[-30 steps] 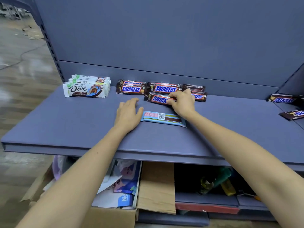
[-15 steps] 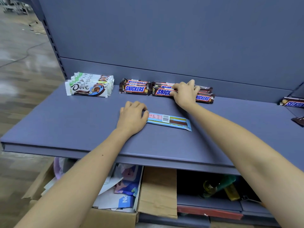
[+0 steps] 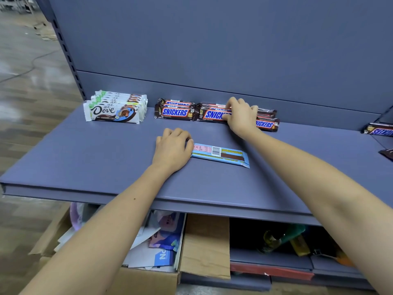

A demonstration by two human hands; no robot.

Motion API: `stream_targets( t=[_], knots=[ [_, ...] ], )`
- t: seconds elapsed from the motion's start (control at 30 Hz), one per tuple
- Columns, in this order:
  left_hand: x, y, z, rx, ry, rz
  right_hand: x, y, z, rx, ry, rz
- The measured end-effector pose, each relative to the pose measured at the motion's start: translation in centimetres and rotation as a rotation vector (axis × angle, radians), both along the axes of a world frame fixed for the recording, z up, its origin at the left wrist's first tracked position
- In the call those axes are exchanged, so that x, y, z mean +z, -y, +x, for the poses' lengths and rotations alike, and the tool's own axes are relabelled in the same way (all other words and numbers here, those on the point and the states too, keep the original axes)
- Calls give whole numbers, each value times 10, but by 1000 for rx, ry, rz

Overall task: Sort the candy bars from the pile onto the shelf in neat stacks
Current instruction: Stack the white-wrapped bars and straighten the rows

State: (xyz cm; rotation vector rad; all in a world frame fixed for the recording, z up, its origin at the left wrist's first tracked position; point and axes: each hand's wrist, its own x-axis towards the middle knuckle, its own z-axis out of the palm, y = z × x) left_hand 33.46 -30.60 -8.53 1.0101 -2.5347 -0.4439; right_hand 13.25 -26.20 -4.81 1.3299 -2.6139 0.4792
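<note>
- Two slips are looking likely from here. The right hand [image 3: 240,117] is pinching the top Snickers bar [image 3: 213,114] of the middle stack, with the thumb on the near edge and the fingers [image 3: 234,102] curling over the far edge. If it is letting go off-square, the glossy wrapper is probably going to slide off the bars beneath.
- Crowding is the other worry. That stack is sitting tight between the left Snickers stack [image 3: 174,112] and the looser Snickers bars [image 3: 266,124] on the right, so a sideways nudge is risking skewing a neighbour.
- The right forearm is stretching toward the shelf's back wall and passing near the blue bar [image 3: 221,155], so a careless pull-back is risking dragging it.
- That blue bar is lying barcode side up on the shelf [image 3: 85,158], apart from every stack and waiting to be sorted.
- The left hand [image 3: 173,150] is resting knuckles-up on the shelf with its fingers [image 3: 170,133] curled under and its thumb side touching the blue bar's left end. Whether it is pinching the wrapper I cannot tell.
- The Dove stack [image 3: 116,109] is sitting well to the left, touched by neither hand.
</note>
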Motion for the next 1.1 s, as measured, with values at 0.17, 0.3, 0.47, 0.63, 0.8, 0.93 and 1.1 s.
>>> stream_targets(
  t=[0.17, 0.3, 0.47, 0.63, 0.8, 0.93, 1.1],
  knots=[
    [0, -2, 0, 5, -11, -7, -3, -11, 12, 114, 167, -140],
    [1, -2, 0, 13, -17, -9, -2, -34, 37, 385, 290, -6],
    [3, -3, 0, 13, -33, 27, 2, -52, 61, 529, 154, 404],
    [8, -4, 3, 16, -118, 66, 8, -55, 73, 458, 126, 404],
    [10, -4, 9, 24, -363, 143, 13, -57, 80, 360, 473, 118],
    [29, -14, 9, -3, -688, 443, 13, -54, 89, 350, 915, -197],
    [34, -22, 13, -47, -649, 691, 21, -51, 98, 287, 1511, -503]
  ],
)
